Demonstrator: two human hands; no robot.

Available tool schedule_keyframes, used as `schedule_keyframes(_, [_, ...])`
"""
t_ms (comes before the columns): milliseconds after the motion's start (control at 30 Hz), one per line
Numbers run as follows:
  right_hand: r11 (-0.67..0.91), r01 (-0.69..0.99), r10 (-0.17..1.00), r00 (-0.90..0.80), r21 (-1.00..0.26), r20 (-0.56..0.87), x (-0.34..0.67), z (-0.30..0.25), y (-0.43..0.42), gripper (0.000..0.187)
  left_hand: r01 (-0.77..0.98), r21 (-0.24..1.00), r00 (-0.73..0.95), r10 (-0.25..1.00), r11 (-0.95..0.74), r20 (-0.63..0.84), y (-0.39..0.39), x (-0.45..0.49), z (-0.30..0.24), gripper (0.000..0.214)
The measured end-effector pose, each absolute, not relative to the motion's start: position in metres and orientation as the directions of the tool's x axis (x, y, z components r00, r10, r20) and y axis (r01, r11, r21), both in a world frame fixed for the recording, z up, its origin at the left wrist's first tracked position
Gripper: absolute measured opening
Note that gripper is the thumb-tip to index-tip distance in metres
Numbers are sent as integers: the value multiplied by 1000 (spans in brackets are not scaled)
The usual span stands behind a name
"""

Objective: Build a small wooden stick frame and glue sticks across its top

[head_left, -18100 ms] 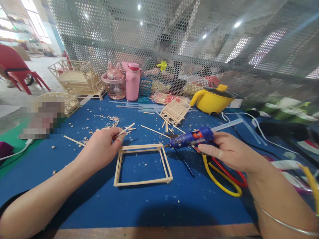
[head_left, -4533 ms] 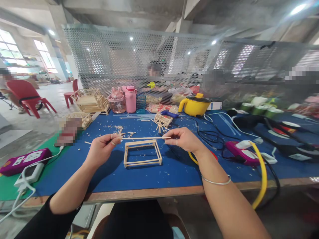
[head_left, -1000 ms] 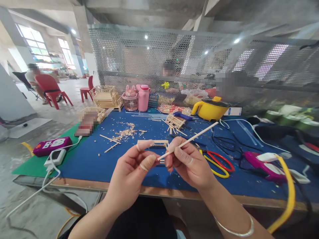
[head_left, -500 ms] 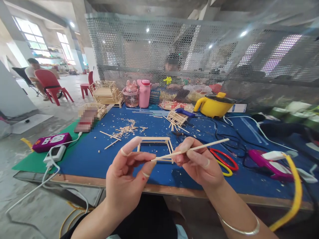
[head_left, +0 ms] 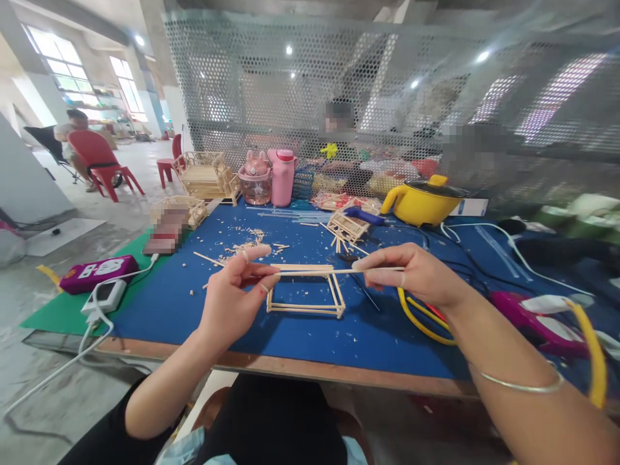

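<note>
Left hand [head_left: 242,294] and right hand [head_left: 416,274] are each pinching a thin stick [head_left: 343,271] near opposite ends, probably keeping it level; it's crossing our view of the wooden frame [head_left: 305,306], which is resting on the counter [head_left: 300,342].

Bright windows [head_left: 54,58] (far left) overlook a grey floor [head_left: 121,219] and red chairs [head_left: 93,150].

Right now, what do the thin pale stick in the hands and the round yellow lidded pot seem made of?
Thin pale stick: probably unvarnished wood, given its matt cream colour. Round yellow lidded pot: perhaps plastic or coated metal, judging by its smooth, even colour.
</note>
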State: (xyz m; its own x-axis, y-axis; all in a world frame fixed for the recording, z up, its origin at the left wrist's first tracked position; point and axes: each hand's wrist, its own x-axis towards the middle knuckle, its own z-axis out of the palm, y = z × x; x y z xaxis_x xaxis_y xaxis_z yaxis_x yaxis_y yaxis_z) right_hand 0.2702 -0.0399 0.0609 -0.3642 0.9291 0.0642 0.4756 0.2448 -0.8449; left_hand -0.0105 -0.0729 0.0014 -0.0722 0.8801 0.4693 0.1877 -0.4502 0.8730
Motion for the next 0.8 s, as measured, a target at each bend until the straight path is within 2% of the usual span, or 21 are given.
schedule_keyframes(100, [373, 651, 902, -421, -661, 94, 266, 55, -28, 23, 300, 837, 3, 878, -458, 480, -64, -14, -1, 35])
schedule_keyframes(167, [437, 694, 878, -467, -573, 103, 264, 45, -23, 23, 393, 806, 81, 890, -443, 449, -57, -22, 1, 40])
schedule_keyframes(267, [469, 691, 864, -487, -550, 127, 265, 29, -18, 26, 512, 775, 161, 928, -370, 337, -39, -36, 8, 56])
schedule_keyframes(367, [473, 683, 870, -461, -556, 175, 267, 22, -14, 26, 575, 779, 145, 968, -251, 205, -18, -45, 15, 61])
schedule_keyframes(467, [505, 661, 852, -485, -555, 198, 267, 22, -9, 24, 529, 828, 123, 982, -185, 141, -5, -41, 17, 57])
schedule_keyframes(667, [590, 657, 807, -496, -469, 321, 271, 12, -7, 13, 263, 964, 66, 997, -42, 26, -9, -32, 0, 48])
schedule_keyframes(800, [622, 656, 782, -492, -427, 383, 277, 2, -12, 10, 304, 953, 80, 996, 4, -30, -17, -35, -6, 49])
